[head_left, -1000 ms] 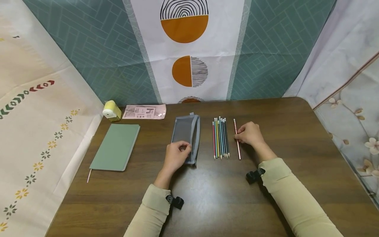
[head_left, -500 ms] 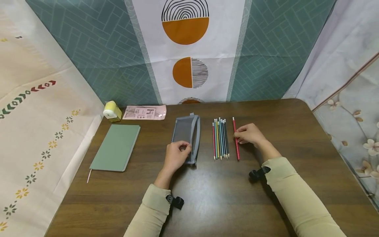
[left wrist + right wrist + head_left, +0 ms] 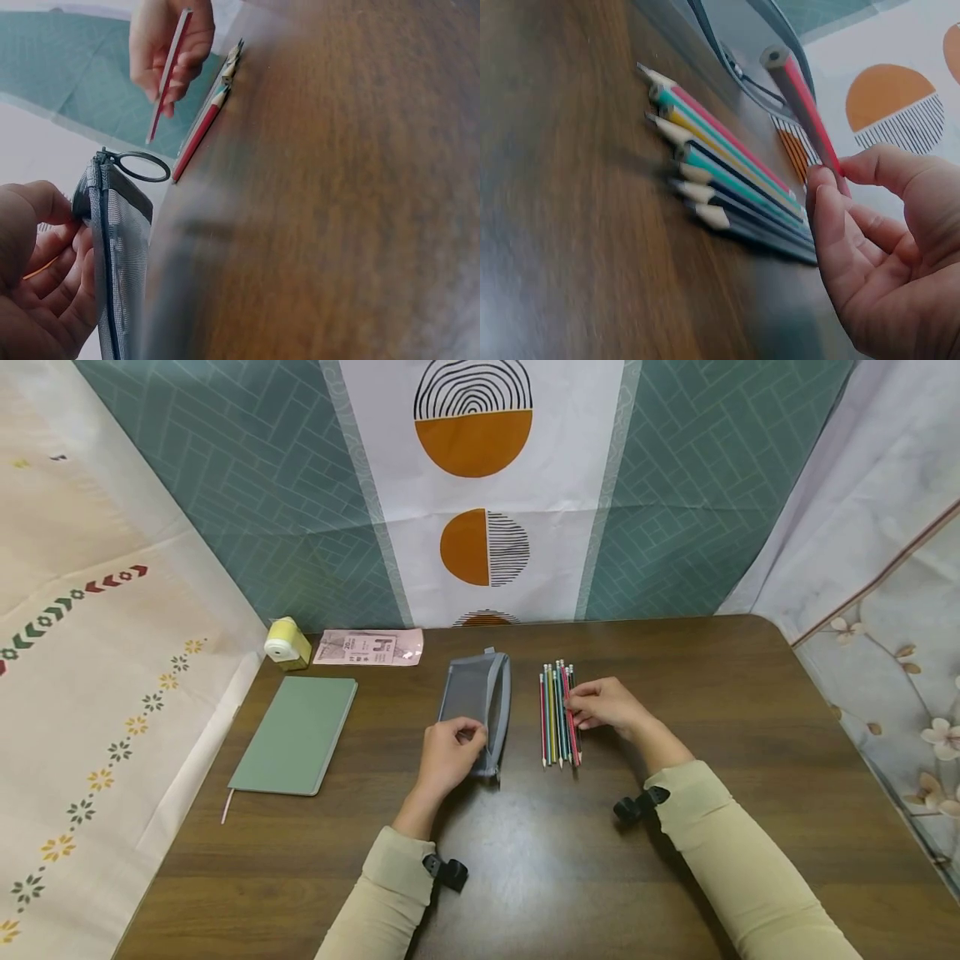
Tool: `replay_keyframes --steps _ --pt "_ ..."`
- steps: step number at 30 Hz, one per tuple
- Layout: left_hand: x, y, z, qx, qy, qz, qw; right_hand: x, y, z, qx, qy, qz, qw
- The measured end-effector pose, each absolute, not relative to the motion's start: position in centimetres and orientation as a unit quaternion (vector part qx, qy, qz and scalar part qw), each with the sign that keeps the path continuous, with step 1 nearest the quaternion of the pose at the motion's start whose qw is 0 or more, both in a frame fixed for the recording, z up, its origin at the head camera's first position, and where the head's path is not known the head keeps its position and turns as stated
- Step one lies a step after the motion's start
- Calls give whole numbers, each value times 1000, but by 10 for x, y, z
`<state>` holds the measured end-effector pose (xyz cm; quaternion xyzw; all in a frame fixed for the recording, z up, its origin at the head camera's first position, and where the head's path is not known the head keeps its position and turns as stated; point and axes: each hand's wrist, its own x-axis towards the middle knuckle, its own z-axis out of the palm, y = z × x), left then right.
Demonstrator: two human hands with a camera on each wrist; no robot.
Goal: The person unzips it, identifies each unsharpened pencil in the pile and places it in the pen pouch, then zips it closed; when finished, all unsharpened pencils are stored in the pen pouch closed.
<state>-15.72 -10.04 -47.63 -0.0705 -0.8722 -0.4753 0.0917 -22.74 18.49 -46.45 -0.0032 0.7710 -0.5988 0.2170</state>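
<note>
My right hand (image 3: 611,706) pinches a red pencil (image 3: 799,90) between thumb and fingertips. In the head view that pencil overlaps the right side of a row of pencils (image 3: 551,718) on the table; the right wrist view shows it above them, its blunt end with a dark core facing the camera. Several colours lie in the row, most tips sharpened and pointing toward me. My left hand (image 3: 450,750) pinches the edge of a grey mesh pencil case (image 3: 465,689), whose zip side gapes. A dark ring pull (image 3: 144,166) hangs at its near end.
A green notebook (image 3: 294,735) with a ribbon lies to the left on the wooden table (image 3: 540,877). Behind it are a yellow and white pencil sharpener (image 3: 287,643) and a pink packet (image 3: 369,647). Patterned cloths (image 3: 667,527) hang behind and at both sides.
My right hand has moved left, bringing the pencil from right of the row to over it. The pencil's visible side turned from pale to red. My left hand stays on the pencil case.
</note>
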Motion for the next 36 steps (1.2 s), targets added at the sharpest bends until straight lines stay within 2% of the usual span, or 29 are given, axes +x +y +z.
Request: replay_keyframes --steps 12,36 --pt "-159 -99 -474 -73 -869 -480 97 -228 155 -462 -8 730 -648 219" --pt "-156 -95 -472 -73 -869 -481 92 -225 115 -464 -28 727 -648 224"
